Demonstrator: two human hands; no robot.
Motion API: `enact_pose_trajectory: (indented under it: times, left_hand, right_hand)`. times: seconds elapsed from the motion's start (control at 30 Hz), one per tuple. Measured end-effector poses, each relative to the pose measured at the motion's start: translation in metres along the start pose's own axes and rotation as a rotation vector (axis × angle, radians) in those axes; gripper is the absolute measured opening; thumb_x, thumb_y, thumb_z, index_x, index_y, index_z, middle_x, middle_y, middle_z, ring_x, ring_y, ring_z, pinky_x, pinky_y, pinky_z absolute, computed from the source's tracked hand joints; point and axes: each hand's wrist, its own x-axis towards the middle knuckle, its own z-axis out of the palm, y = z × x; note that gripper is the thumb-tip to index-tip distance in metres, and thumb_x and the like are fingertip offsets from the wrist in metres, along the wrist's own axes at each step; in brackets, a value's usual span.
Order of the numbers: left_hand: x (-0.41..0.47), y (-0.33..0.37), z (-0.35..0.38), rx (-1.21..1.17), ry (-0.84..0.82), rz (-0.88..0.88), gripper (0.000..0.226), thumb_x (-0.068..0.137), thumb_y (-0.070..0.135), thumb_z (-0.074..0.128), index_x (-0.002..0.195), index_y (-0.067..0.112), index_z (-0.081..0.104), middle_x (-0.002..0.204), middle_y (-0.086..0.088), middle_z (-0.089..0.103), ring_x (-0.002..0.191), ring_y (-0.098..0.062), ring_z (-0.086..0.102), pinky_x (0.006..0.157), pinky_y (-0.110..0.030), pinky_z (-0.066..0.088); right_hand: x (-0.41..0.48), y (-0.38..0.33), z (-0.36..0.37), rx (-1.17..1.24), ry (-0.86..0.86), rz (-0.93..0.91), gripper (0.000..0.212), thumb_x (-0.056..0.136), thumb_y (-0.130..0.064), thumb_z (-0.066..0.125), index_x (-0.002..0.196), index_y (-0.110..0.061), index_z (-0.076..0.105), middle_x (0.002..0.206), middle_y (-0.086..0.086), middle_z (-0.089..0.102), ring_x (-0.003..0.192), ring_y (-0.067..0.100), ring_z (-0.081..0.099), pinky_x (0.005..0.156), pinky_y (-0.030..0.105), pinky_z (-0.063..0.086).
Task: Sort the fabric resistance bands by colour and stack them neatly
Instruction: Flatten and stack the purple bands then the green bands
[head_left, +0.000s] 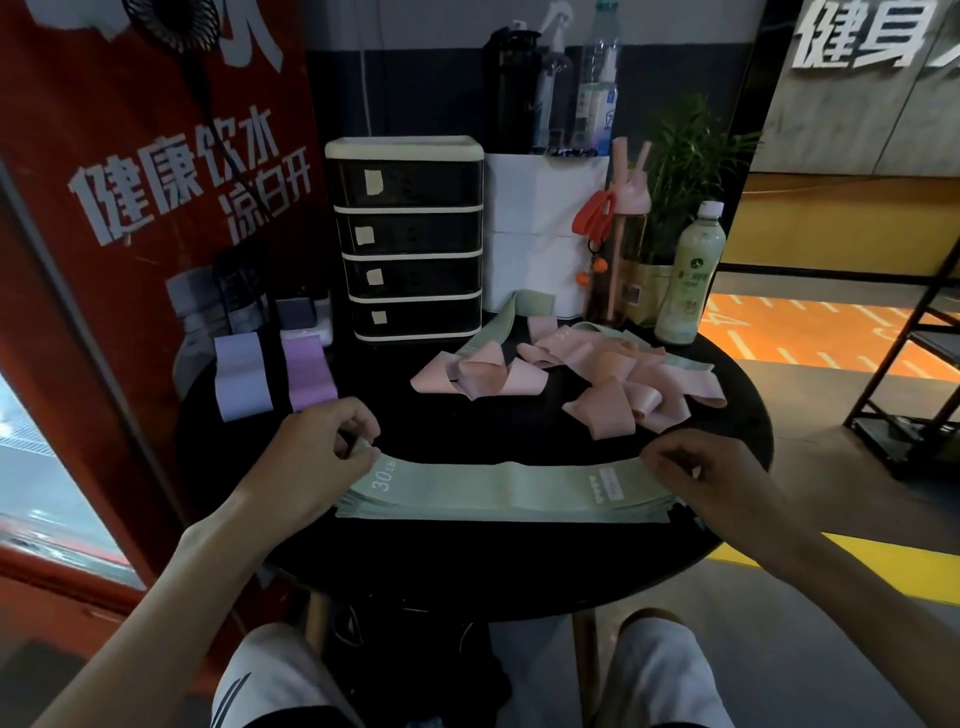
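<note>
At the tabletop's (467, 566) near edge: green stack (467, 512), flat, long side across. Top green band (519, 475) lies on it, "30 LB" print up at the left end.
- left hand (317, 457): fingers curled, pinching the band's left end
- right hand (711, 478): fingers curled, pinching the right end; contact itself is in shadow

Risks, as I judge them:
- Uneven release: if one end is let go first, the band skews and the stack's edges stop lining up. Lower layers already fan out a bit at the left.
- Stack's right end sits close to the rim, so a sideways tug could push layers off.
- Fabric on fabric is slippery, and smoothing the top may shear the layers below.

Beyond it: the pink pile (597, 374) is loose and tangled, with a stray green band (498, 325) running through it. Yanking that drags pinks along, possibly into the pale drink bottle (688, 275) just behind.

Lilac stack (241, 376) and purple stack (310, 371) lie side by side at far left, well apart from all this, so low risk.
</note>
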Motion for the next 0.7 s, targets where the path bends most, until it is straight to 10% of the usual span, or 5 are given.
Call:
enact_pose_trajectory:
  times: [0.2,0.4,0.7]
  left_hand:
    - [-0.002,0.003,0.003,0.257,-0.015,0.134,0.007,0.088,0.033,0.067,0.093,0.033,0.063,0.103,0.015,0.058,0.094,0.001,0.052,0.084,-0.029,0.039]
    - [0.002,0.051,0.039,0.258,-0.234,0.362,0.047,0.083,0.062,0.063,0.123,0.037,0.060,0.130,0.023,0.051,0.122,0.004,0.044,0.102,-0.023,0.027]
    - [0.012,0.055,0.077,0.115,-0.392,0.300,0.038,0.087,0.053,0.068,0.122,0.039,0.059,0.121,0.025,0.053,0.113,0.003,0.051,0.102,-0.034,0.043]
  right_hand:
    - [-0.001,0.005,0.004,-0.019,-0.004,-0.064,0.016,0.093,-0.023,0.059,0.094,-0.038,0.063,0.111,-0.006,0.053,0.103,0.002,0.051,0.080,0.017,0.042]
    - [-0.002,0.003,0.002,-0.087,-0.201,-0.201,0.038,0.072,-0.058,0.071,0.107,-0.048,0.061,0.125,-0.024,0.048,0.122,0.000,0.045,0.097,0.021,0.039]
    - [0.000,0.011,0.008,-0.021,-0.190,-0.193,0.025,0.079,-0.022,0.078,0.096,-0.037,0.067,0.115,-0.012,0.055,0.108,-0.003,0.052,0.085,0.008,0.042]
